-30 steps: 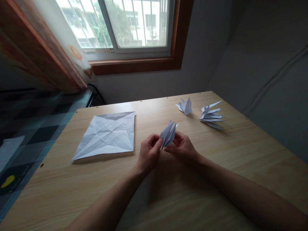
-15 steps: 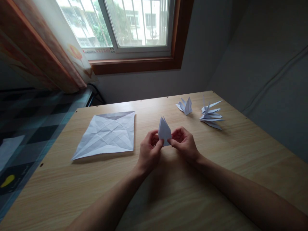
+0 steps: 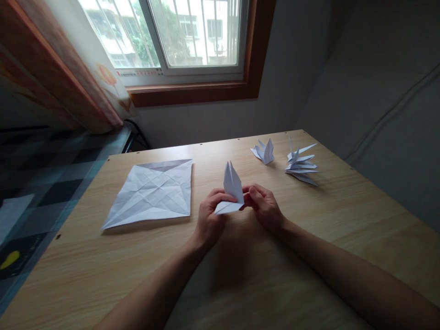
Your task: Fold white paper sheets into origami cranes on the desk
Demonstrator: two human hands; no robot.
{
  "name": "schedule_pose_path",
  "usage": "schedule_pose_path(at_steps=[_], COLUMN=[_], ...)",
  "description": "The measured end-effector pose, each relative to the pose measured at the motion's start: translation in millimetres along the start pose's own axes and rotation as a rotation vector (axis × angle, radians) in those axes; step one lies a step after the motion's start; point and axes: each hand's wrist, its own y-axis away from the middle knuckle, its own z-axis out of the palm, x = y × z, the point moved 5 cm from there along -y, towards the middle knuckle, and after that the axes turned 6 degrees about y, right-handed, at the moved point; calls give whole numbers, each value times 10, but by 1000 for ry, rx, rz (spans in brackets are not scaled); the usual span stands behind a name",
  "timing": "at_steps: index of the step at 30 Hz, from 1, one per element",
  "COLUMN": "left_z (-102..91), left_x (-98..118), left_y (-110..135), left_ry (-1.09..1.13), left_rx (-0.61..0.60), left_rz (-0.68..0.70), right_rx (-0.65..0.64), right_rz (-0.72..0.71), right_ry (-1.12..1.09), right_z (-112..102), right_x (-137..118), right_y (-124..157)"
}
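Note:
A white folded paper point(image 3: 233, 183) is held up in front of me, two narrow points standing at its top and a flap folded out toward me at the bottom. My left hand point(image 3: 212, 211) is closed on its left side, with a finger lying across the fold above the flap. At its right edge, my right hand point(image 3: 263, 204) has curled fingers, and their tips reach the paper's edge, partly behind it. Left of my hands, a creased square sheet of white paper point(image 3: 154, 192) lies flat on the wooden table point(image 3: 144, 266).
Toward the back right of the table stand a folded paper crane point(image 3: 264, 152) and a cluster of several folded paper pieces point(image 3: 301, 164). A checked cloth surface point(image 3: 62, 183) adjoins the table on the left. Behind are a window point(image 3: 199, 36) and a curtain point(image 3: 62, 59).
The paper's lower front flap has come down toward me, showing its inner faces and two taller points. My left finger has shifted onto the fold, and my right thumb has left the paper's front.

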Motion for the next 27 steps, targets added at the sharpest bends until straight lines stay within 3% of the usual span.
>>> schedule_pose_path(at_steps=[4, 7, 9, 13, 16, 23, 27], left_z=[-14, 12, 33, 50, 49, 37, 27], left_x=[-14, -58, -93, -195, -205, -149, -86], left_y=[2, 10, 14, 19, 11, 18, 19], left_ry=[94, 44, 23, 203, 246, 124, -70], left_rx=[-21, -9, 9, 72, 77, 28, 29], left_rz=[7, -33, -55, -134, -116, -47, -10], right_rx=[8, -4, 16, 82, 103, 76, 64], right_rz=[72, 125, 120, 89, 70, 7, -7], right_ry=[19, -15, -28, -20, -16, 29, -4], right_z=[-7, -2, -14, -47, -51, -44, -61], right_x=[24, 45, 47, 52, 44, 24, 64], right_y=[5, 4, -6, -29, -34, -40, -43])
